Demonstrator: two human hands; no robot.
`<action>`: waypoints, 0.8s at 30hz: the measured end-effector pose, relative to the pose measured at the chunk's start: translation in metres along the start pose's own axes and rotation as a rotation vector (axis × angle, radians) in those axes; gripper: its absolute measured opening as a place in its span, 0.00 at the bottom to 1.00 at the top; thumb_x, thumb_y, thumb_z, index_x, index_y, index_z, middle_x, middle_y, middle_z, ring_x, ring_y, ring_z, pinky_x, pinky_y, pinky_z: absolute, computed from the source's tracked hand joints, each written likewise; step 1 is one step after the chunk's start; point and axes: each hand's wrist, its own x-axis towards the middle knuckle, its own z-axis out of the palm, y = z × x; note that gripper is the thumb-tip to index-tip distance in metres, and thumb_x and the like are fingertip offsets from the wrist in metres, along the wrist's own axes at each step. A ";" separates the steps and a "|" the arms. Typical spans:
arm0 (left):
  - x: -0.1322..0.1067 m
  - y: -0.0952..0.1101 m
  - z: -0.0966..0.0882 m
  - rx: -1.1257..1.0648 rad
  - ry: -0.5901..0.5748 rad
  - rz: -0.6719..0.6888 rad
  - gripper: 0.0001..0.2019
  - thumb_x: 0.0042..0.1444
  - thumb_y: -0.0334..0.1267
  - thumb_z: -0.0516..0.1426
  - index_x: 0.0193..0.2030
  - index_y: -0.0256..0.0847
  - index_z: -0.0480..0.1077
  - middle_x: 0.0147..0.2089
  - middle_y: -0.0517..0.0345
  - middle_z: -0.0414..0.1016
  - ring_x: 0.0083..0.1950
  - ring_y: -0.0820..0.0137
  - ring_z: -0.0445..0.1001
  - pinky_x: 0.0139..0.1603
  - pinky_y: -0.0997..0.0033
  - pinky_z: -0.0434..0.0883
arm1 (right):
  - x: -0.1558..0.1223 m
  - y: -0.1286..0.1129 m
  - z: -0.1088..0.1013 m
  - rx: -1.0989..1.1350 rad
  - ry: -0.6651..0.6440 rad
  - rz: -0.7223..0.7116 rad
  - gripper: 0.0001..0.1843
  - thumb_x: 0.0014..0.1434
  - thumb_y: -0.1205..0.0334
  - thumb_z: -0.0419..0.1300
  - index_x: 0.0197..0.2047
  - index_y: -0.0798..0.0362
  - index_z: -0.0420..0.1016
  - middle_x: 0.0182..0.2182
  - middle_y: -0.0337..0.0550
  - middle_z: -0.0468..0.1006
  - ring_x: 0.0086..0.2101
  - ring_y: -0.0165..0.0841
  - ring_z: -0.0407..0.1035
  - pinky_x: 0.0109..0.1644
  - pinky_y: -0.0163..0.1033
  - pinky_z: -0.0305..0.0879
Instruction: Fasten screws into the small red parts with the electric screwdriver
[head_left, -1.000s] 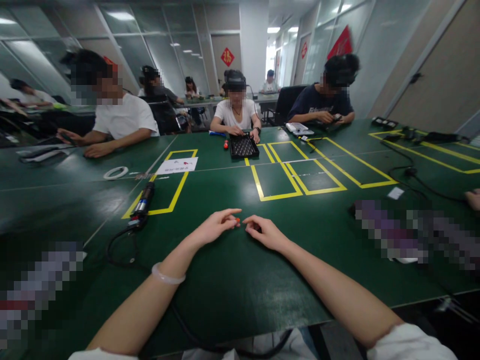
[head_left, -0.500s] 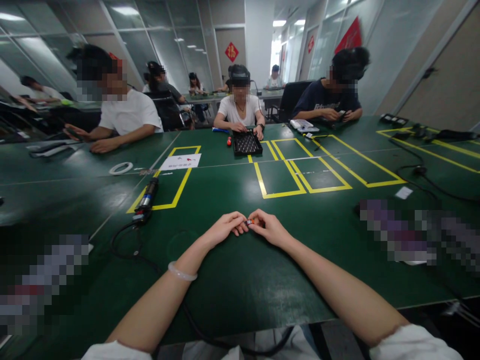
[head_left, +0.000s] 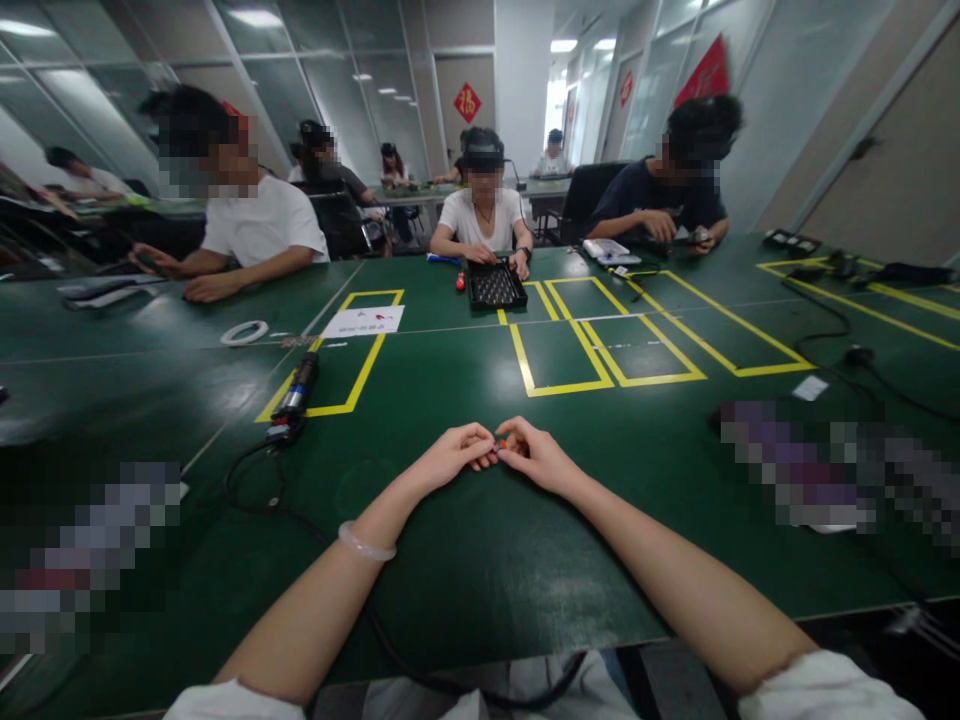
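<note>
At the far left of the green table point(head_left: 465, 600) a white ring point(head_left: 244, 333) lay flat. Nearer us an electric screwdriver point(head_left: 297, 392) rested across the corner of a yellow tape outline point(head_left: 366, 368), with a paper sheet point(head_left: 364, 320) at the outline's far end.

Our left hand point(head_left: 450, 460), a pale bracelet point(head_left: 366, 543) on its wrist, lay low over the table in front of us, thumb and forefinger closed on one end of a small orange part point(head_left: 501, 443). Our right hand point(head_left: 538, 458) met it fingertip to fingertip and pinched the other end, so the part sat clamped between both hands just above the table. It was too small for us to make out its shape.

We judged it very light and stiff, and likely to slip or roll away if either pinch loosened. The ends, where our fingertips already sat, looked like the only places to hold it.

Beyond our hands and a little to the right, a black tray point(head_left: 495, 287) stood before a co-worker point(head_left: 484, 215) seated opposite.
</note>
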 end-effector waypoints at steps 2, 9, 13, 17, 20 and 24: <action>-0.001 0.001 0.001 -0.004 0.009 -0.005 0.16 0.56 0.47 0.57 0.41 0.34 0.67 0.37 0.52 0.75 0.34 0.73 0.71 0.37 0.70 0.67 | 0.000 0.000 -0.001 0.009 0.002 0.013 0.14 0.62 0.56 0.56 0.47 0.54 0.66 0.28 0.35 0.71 0.26 0.26 0.64 0.32 0.32 0.60; -0.003 0.004 0.004 -0.029 0.025 0.001 0.15 0.52 0.43 0.61 0.41 0.35 0.66 0.35 0.56 0.72 0.34 0.73 0.70 0.37 0.71 0.67 | 0.001 -0.002 -0.002 0.008 -0.012 -0.005 0.08 0.62 0.58 0.56 0.39 0.54 0.68 0.28 0.37 0.71 0.28 0.27 0.64 0.33 0.32 0.60; -0.003 0.004 0.004 -0.031 0.033 0.005 0.16 0.52 0.44 0.61 0.42 0.36 0.67 0.36 0.56 0.72 0.35 0.73 0.70 0.38 0.70 0.68 | 0.001 -0.001 -0.002 -0.037 -0.006 -0.034 0.06 0.61 0.62 0.57 0.41 0.53 0.69 0.29 0.37 0.71 0.28 0.27 0.63 0.33 0.32 0.60; -0.003 0.004 0.003 -0.039 0.024 0.016 0.15 0.52 0.43 0.61 0.42 0.36 0.67 0.37 0.56 0.71 0.37 0.72 0.70 0.38 0.71 0.68 | 0.002 0.000 -0.002 -0.026 0.012 -0.028 0.10 0.58 0.65 0.58 0.45 0.53 0.67 0.34 0.39 0.73 0.30 0.27 0.65 0.34 0.33 0.62; -0.003 0.003 0.003 -0.058 0.013 0.036 0.15 0.51 0.41 0.61 0.42 0.36 0.66 0.37 0.57 0.70 0.36 0.74 0.69 0.37 0.72 0.67 | 0.002 -0.001 -0.002 -0.032 0.019 -0.025 0.09 0.58 0.65 0.59 0.43 0.54 0.68 0.33 0.39 0.74 0.30 0.28 0.66 0.35 0.33 0.62; -0.003 0.001 0.002 -0.073 0.004 0.054 0.15 0.50 0.39 0.62 0.42 0.36 0.66 0.38 0.57 0.69 0.36 0.75 0.69 0.38 0.73 0.67 | 0.002 -0.003 -0.003 -0.042 0.017 -0.048 0.06 0.57 0.66 0.59 0.40 0.54 0.69 0.32 0.39 0.73 0.31 0.28 0.67 0.36 0.33 0.63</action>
